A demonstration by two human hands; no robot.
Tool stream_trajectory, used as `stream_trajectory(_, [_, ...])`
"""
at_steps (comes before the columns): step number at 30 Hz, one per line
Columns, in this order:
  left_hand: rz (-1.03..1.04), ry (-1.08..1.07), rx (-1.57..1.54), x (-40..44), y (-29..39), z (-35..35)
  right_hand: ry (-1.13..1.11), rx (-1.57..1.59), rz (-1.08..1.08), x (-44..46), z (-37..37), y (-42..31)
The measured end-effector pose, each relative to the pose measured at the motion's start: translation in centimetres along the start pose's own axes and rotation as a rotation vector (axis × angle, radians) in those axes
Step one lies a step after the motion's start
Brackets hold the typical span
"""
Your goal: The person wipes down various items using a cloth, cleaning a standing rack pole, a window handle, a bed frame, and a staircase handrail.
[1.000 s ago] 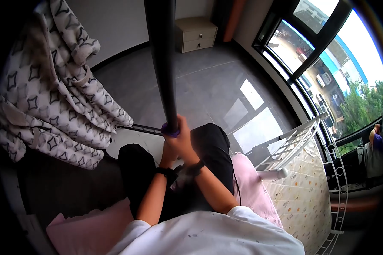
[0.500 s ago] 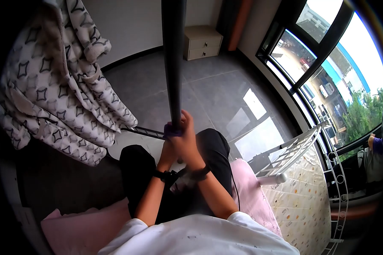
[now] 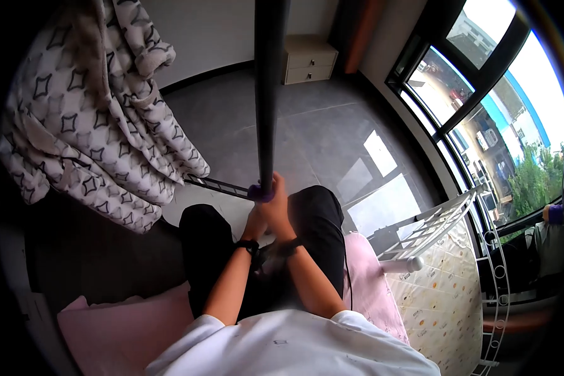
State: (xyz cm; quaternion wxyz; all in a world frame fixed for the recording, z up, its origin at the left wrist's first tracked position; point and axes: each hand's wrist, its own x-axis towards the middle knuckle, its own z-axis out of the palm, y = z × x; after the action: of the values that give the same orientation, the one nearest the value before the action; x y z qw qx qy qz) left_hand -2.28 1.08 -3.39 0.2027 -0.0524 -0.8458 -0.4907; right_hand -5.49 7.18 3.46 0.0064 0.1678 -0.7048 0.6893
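A black pole [image 3: 267, 94] rises from my hands to the top edge of the view. Something purple [image 3: 257, 193] is wrapped round its lower end. My right hand [image 3: 276, 207] is closed round that end, its fingers partly hidden behind the purple part. Just below and to the left, my left hand [image 3: 255, 222] is against the right one; its fingers are mostly hidden. Both wrists wear black bands. A black ladder-like rail [image 3: 222, 186] runs from the purple part towards a patterned robe [image 3: 84, 135] on the left.
Pink bedding [image 3: 131, 326] lies beside my legs. At the right are a white metal bed frame [image 3: 498, 294] and a patterned mattress [image 3: 438, 307]. A small two-drawer cabinet [image 3: 309, 59] stands by the far wall, with windows at the upper right. Part of another person [image 3: 553, 214] shows at the far right.
The pole has shifted right in the view and stands more upright. My hands have moved slightly right with it. The robe, cabinet and windows also sit further right.
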Motion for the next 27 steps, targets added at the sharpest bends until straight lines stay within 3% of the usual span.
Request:
stream_trajectory(3, [0.076,-0.098,0.273,-3.5,-7.2,4.2,0.035,-0.134,0.215,-3.3,-0.2,8.2])
stream_trajectory(5, [0.119,-0.111,0.391,-4.6,-8.9,5.0,0.018,-0.003,0.212,-3.1,-0.7,7.0])
stream_trajectory(6, [0.094,-0.081,0.395,-4.3,-7.7,4.5,0.026,0.030,0.237,-3.6,-0.9,5.6])
stream_trajectory(8, [-0.154,-0.311,0.214,-2.9,-2.0,1.0,0.021,0.087,0.198,-2.8,-1.2,2.8])
stream_trajectory(9, [-0.069,-0.142,0.134,-1.8,0.7,0.1,0.021,0.136,0.161,-2.0,-1.3,1.5])
stream_trajectory(10, [-0.191,-0.035,-0.167,-0.2,5.8,-2.2,0.020,0.131,0.141,-1.3,-1.5,-1.4])
stream_trajectory(11, [-0.099,0.032,-0.148,1.0,7.1,-2.8,0.004,0.121,0.051,-0.5,-1.7,-4.9])
stream_trajectory(12, [-0.189,0.146,-0.230,2.0,8.2,-2.8,-0.035,0.153,0.042,0.1,-2.2,-8.9])
stream_trajectory(13, [-0.118,0.230,-0.293,3.4,10.1,-3.7,-0.036,0.194,-0.002,0.7,-2.5,-11.5])
stream_trajectory(15, [-0.126,0.201,-0.192,5.2,13.5,-6.1,-0.061,0.277,-0.150,1.6,-2.7,-16.9])
stream_trajectory(18, [-0.172,0.204,-0.234,6.4,15.7,-6.9,-0.054,0.301,-0.156,2.4,-2.6,-19.8])
stream_trajectory(21, [-0.164,0.299,-0.197,5.8,12.3,-4.4,0.032,0.100,-0.296,3.1,-2.3,-15.2])
stream_trajectory(26, [-0.237,0.518,-0.320,1.5,4.8,1.6,0.013,0.116,-0.140,0.6,-1.6,-3.7])
stream_trajectory(27, [-0.364,0.388,-0.191,0.2,0.6,4.0,0.007,0.114,-0.108,0.4,-1.7,-1.5])
